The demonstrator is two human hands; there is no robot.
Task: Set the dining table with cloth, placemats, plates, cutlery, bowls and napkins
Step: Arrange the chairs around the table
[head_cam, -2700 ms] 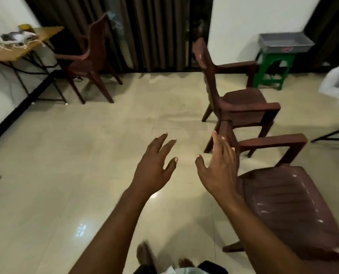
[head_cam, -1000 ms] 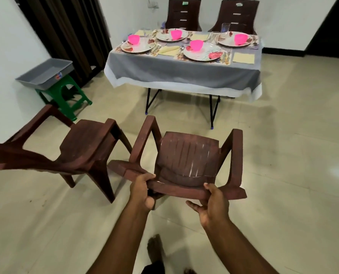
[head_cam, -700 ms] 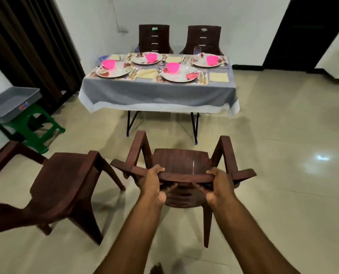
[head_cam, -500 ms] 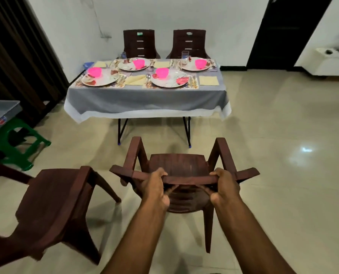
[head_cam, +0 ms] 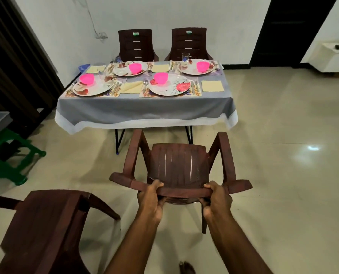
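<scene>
Hands — left (head_cam: 150, 200), right (head_cam: 216, 202) — clamp the chair's (head_cam: 179, 167) backrest, set table (head_cam: 145, 107) beyond.

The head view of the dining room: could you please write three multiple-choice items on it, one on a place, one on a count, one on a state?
1. Where do the two chairs with upright backs stand?
A. at the far side of the table
B. beside the green stool
C. in the doorway

2. How many pink bowls are on the table?
A. two
B. four
C. six

3. What are the hands doing?
A. hanging free
B. holding a plate
C. gripping a chair's backrest

Answers:
1 A: both far chairs stand behind the table, against the wall.
2 B: one pink bowl sits on each of four plates.
3 C: the left hand and right hand clasp the top edge of the near chair.
</scene>
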